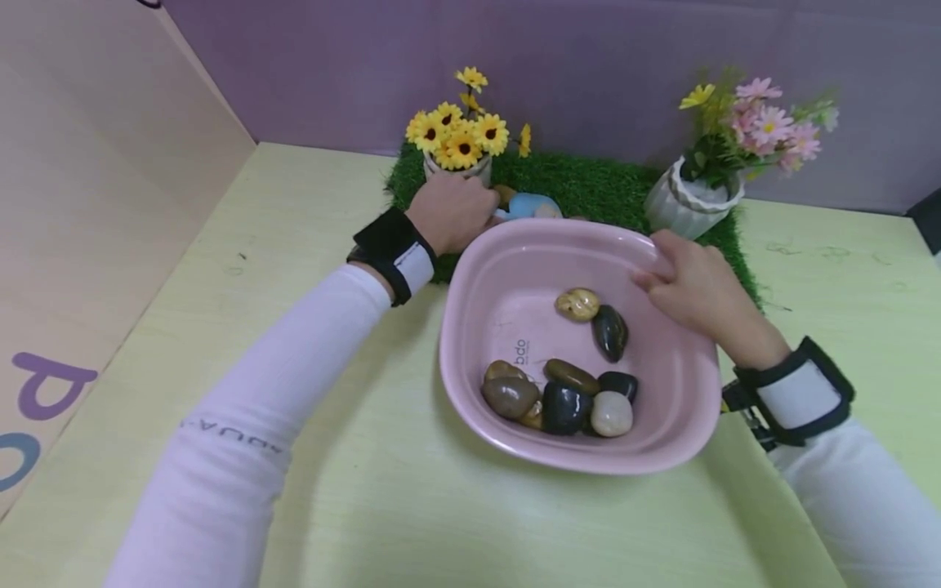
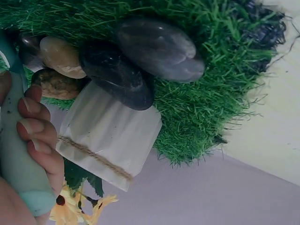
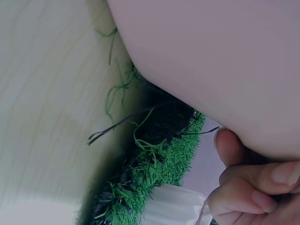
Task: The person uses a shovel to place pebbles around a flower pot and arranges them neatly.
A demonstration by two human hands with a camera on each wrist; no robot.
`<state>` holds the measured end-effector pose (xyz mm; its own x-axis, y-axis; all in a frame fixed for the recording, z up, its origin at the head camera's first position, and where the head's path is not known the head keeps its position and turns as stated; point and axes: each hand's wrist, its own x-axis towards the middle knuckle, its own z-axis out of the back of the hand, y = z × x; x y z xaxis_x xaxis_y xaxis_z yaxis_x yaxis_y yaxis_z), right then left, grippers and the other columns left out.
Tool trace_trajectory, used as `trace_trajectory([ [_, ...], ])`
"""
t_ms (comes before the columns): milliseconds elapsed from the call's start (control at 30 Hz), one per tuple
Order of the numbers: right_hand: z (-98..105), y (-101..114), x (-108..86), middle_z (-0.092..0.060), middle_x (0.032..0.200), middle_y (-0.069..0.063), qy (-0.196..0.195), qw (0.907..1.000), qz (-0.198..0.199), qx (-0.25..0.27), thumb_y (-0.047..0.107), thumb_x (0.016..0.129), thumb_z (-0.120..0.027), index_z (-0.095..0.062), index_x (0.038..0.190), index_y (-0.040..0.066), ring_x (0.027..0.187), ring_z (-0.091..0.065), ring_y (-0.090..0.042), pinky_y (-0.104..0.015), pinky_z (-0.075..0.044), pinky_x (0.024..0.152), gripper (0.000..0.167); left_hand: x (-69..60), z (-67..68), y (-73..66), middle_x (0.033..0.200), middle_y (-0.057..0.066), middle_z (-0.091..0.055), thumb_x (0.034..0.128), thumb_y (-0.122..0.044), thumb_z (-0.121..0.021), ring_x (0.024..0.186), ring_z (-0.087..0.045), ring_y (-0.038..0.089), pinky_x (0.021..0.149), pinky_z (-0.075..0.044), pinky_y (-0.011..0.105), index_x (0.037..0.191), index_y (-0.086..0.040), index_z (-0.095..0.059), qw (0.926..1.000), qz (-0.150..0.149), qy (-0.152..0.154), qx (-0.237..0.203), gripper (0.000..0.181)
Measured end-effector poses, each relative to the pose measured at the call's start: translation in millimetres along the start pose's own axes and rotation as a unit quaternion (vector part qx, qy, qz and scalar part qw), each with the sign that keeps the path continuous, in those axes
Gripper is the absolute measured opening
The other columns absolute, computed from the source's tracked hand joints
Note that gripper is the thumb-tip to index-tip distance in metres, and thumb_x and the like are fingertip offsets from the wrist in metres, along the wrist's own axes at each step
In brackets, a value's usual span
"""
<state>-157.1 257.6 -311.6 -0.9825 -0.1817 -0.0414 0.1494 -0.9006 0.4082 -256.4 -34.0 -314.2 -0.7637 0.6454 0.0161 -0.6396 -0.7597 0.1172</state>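
Observation:
My left hand (image 1: 454, 211) curls its fingers around a pale green handle with a teal end (image 2: 23, 154), part of a tool whose far end is cut off in the left wrist view. A light blue piece (image 1: 532, 204) shows beyond the basin rim in the head view; I cannot tell whether it belongs to that handle. My right hand (image 1: 702, 286) grips the right rim of a pink basin (image 1: 581, 233), thumb inside and fingers outside. The basin tilts towards me, and several polished stones (image 1: 566, 407) lie in it, mostly gathered at the near side.
Behind the basin lies a green artificial grass mat (image 1: 588, 181). On it stand a pot of yellow flowers (image 1: 459, 139) and a white pot of pink flowers (image 1: 687, 200). Large dark stones (image 2: 157, 49) sit on the mat beside a white pot (image 2: 108, 131). A purple wall (image 1: 573, 73) bounds the back.

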Motion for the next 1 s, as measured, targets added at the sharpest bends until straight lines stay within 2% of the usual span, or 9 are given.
trace_trajectory([
  [133,0,0,0.1,-0.049,0.068,-0.012,-0.001,1.0000,0.001,0.000,0.019,0.094,-0.061,-0.050,0.096,0.003,0.059,-0.053,-0.026,-0.034,-0.041,0.051,0.019,1.1,2.9,-0.5,0.059,0.001,-0.035,0.1047,-0.044,-0.041,0.054,-0.045,0.018,0.049,-0.030,0.030,0.069,-0.015,-0.045,1.0000,0.007,0.004,0.004,0.046],
  [233,-1,-1,0.2,-0.049,0.068,-0.012,-0.001,1.0000,0.001,0.000,0.019,0.094,-0.061,-0.050,0.096,0.004,0.059,-0.053,-0.025,-0.034,-0.041,0.051,0.020,1.4,5.4,0.1,0.060,0.002,-0.041,0.1041,-0.043,-0.043,0.054,-0.047,0.019,0.049,-0.032,0.031,0.073,-0.014,-0.053,0.9998,0.010,0.003,0.014,0.044],
  [333,-1,0,0.0,-0.049,0.067,-0.011,-0.002,1.0000,0.000,-0.001,0.020,0.094,-0.061,-0.049,0.095,0.004,0.059,-0.052,-0.025,-0.034,-0.041,0.051,0.019,1.2,8.0,0.7,0.061,0.004,-0.047,0.1032,-0.044,-0.045,0.052,-0.047,0.019,0.048,-0.032,0.031,0.083,-0.012,-0.065,0.9996,0.013,-0.003,0.024,0.043],
  [400,-1,0,-0.1,-0.049,0.067,-0.011,-0.003,1.0000,-0.001,0.000,0.020,0.094,-0.061,-0.049,0.094,0.004,0.059,-0.052,-0.025,-0.034,-0.040,0.051,0.019,1.0,9.0,1.2,0.061,0.005,-0.050,0.1024,-0.044,-0.047,0.050,-0.046,0.019,0.047,-0.030,0.030,0.096,-0.013,-0.072,0.9995,0.015,-0.008,0.027,0.041],
  [567,-1,0,0.7,-0.050,0.068,-0.011,-0.004,1.0000,-0.002,-0.002,0.019,0.094,-0.062,-0.050,0.094,0.004,0.060,-0.053,-0.026,-0.034,-0.040,0.052,0.019,0.1,10.0,1.5,0.061,0.007,-0.055,0.1017,-0.044,-0.049,0.048,-0.044,0.018,0.046,-0.028,0.029,0.116,-0.014,-0.072,0.9993,0.018,-0.017,0.030,0.040],
  [700,-1,0,1.3,-0.050,0.068,-0.011,-0.003,1.0000,-0.003,-0.004,0.020,0.094,-0.062,-0.050,0.094,0.004,0.060,-0.053,-0.027,-0.034,-0.040,0.052,0.019,-1.6,11.3,2.7,0.061,0.006,-0.054,0.1018,-0.043,-0.049,0.048,-0.042,0.017,0.046,-0.028,0.029,0.111,-0.014,-0.074,0.9991,0.017,-0.020,0.033,0.039],
  [800,-1,1,1.0,-0.050,0.068,-0.011,-0.003,1.0000,-0.002,-0.005,0.020,0.094,-0.062,-0.050,0.095,0.004,0.061,-0.053,-0.027,-0.034,-0.040,0.053,0.019,-3.9,15.2,4.5,0.060,0.004,-0.047,0.1020,-0.039,-0.048,0.050,-0.040,0.016,0.048,-0.029,0.029,0.090,-0.012,-0.071,0.9987,0.015,-0.019,0.045,0.038],
  [867,-1,2,0.6,-0.050,0.068,-0.011,-0.004,1.0000,-0.002,-0.005,0.020,0.094,-0.062,-0.050,0.095,0.004,0.061,-0.052,-0.027,-0.034,-0.039,0.053,0.019,-6.1,19.5,6.5,0.061,0.003,-0.043,0.1024,-0.038,-0.047,0.051,-0.040,0.016,0.049,-0.031,0.030,0.079,-0.011,-0.062,0.9982,0.017,-0.014,0.057,0.038],
  [1000,-1,1,0.0,-0.049,0.067,-0.011,-0.008,0.9999,-0.001,-0.008,0.019,0.094,-0.061,-0.049,0.093,0.004,0.060,-0.051,-0.027,-0.034,-0.039,0.053,0.019,-9.9,29.4,12.7,0.061,0.002,-0.039,0.1034,-0.037,-0.046,0.052,-0.041,0.018,0.049,-0.032,0.031,0.077,-0.010,-0.054,0.9976,0.032,-0.021,0.058,0.038],
])
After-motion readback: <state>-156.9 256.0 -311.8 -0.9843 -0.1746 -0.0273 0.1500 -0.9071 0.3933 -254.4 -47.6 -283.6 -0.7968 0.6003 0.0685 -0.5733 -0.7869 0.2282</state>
